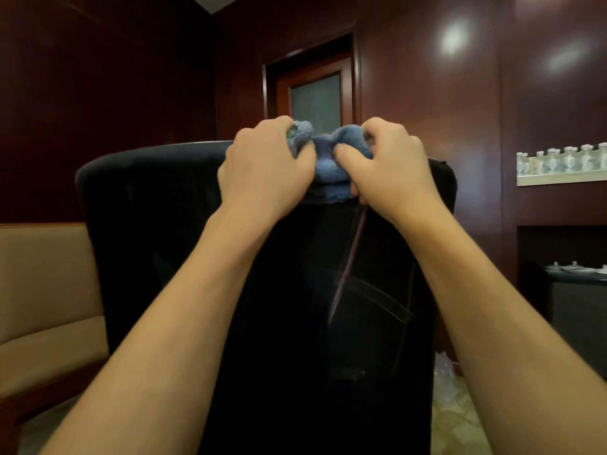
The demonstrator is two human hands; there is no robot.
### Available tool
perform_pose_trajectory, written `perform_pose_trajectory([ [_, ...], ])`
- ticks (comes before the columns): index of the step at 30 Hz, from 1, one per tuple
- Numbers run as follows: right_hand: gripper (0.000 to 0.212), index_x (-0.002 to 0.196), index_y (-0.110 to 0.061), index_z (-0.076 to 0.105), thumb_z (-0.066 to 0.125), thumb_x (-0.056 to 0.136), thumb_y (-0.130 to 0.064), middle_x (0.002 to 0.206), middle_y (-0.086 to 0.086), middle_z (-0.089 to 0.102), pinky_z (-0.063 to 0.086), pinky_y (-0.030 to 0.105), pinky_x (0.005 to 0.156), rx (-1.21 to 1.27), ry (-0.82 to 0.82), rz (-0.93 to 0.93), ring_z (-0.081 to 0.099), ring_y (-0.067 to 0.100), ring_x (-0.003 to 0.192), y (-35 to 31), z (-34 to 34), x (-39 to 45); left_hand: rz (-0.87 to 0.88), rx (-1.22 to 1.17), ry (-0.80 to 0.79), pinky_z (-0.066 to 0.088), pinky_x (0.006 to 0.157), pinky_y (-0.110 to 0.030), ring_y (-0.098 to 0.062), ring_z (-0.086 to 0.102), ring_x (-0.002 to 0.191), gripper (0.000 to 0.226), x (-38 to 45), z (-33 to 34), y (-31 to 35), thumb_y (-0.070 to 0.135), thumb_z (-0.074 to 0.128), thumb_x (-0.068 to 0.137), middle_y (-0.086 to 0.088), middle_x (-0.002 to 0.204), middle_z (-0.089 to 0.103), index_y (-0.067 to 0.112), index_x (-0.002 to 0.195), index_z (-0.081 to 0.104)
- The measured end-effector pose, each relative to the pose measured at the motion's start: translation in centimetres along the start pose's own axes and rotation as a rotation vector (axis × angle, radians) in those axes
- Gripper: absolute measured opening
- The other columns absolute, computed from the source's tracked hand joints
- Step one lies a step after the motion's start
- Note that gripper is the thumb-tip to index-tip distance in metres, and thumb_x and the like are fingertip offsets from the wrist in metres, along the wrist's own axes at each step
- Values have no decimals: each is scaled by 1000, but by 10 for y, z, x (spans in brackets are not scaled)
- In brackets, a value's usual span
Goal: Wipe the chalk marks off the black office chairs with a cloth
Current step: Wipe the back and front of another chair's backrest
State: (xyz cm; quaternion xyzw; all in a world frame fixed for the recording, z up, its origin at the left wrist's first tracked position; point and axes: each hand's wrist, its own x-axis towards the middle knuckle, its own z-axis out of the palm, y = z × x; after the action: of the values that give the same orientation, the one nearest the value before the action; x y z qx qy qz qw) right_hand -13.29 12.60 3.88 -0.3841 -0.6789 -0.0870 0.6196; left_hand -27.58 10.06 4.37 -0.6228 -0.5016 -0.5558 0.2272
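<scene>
The person is standing behind a black office chair (157, 224), and both hands are bunching a blue cloth (328, 159) at the top edge of its backrest. The left hand (266, 165) is gripping the cloth's left end with fingers curled tight around it; the right hand (394, 165) is pinching the right end, thumb pressing into the fabric. The cloth is sitting crumpled between them, resting on the chair's top rim.

Below the hands, a pale chalk line (348, 261) is running slantwise down the dark back, with fainter curved strokes crossing it lower down, so the wiping here is looking barely begun.

To do this step well, I would judge that the cloth needs gathering into a firm pad with a flat face showing, then pressing down along the slanted line from top to bottom. Long strokes following the mark should be lifting chalk rather than smearing it sideways. Turning to a fresh fold for the lower strokes would help.

A tan bench (49, 290) is standing to the left, and a door (315, 93) is showing behind.
</scene>
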Motion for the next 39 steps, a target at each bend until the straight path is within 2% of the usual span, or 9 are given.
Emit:
perform_pose_trajectory([
  [5,20,100,-18,54,54,93,-37,96,4,61,38,34,73,-129,-14,-42,55,25,91,-26,12,-4,-44,-61,36,47,79,-39,-36,63,99,34,-3,-10,-19,48,47,84,-9,101,70,28,103,67],
  [10,28,115,-14,50,52,96,-35,111,8,63,45,37,75,-185,-67,-41,61,28,103,-63,29,-18,-161,-165,72,57,84,-48,-33,69,93,41,-17,-24,-40,55,45,77,-3,103,72,42,113,61],
  [14,37,123,-10,46,54,96,-34,115,9,63,39,36,70,-267,-42,-19,61,30,106,-63,12,-23,-224,-212,88,53,96,-48,-30,64,112,59,-25,-20,-24,46,51,80,-6,128,64,37,138,48],
  [17,36,123,-15,48,52,95,-37,118,12,62,36,36,74,-274,-18,42,58,36,110,-41,-19,-32,-172,-243,117,48,101,-42,-30,60,119,59,-30,-10,5,37,56,86,-8,131,63,30,144,46],
  [22,57,131,-24,47,48,81,-50,92,11,70,57,47,79,-86,-15,164,67,38,83,-1,-28,-56,-128,-276,69,43,88,-30,-20,59,115,63,-55,21,22,31,58,97,2,127,64,36,153,30],
  [26,90,151,-26,20,44,70,-59,93,12,71,57,51,80,-13,-43,176,69,38,85,5,-16,-54,-111,-292,117,55,86,-40,-13,66,89,71,-57,22,10,30,59,95,6,98,70,36,156,23],
  [28,97,153,-24,11,46,70,-59,92,11,71,58,50,78,6,-49,173,69,36,83,7,-18,-50,-107,-287,146,54,82,-34,-11,66,85,75,-55,22,14,28,60,94,6,94,70,33,157,20],
  [33,90,158,-14,2,63,94,-30,80,8,70,48,18,44,245,36,284,65,12,51,24,-26,-74,-63,-311,212,42,60,-13,-5,64,74,62,-69,39,22,29,64,93,8,85,69,25,147,34],
  [39,95,158,-9,-1,65,93,-30,66,5,71,47,21,46,362,-19,438,61,15,45,56,-17,-104,-103,-333,213,55,70,-35,-17,70,81,61,-109,77,15,29,65,91,5,90,72,25,143,33],
])
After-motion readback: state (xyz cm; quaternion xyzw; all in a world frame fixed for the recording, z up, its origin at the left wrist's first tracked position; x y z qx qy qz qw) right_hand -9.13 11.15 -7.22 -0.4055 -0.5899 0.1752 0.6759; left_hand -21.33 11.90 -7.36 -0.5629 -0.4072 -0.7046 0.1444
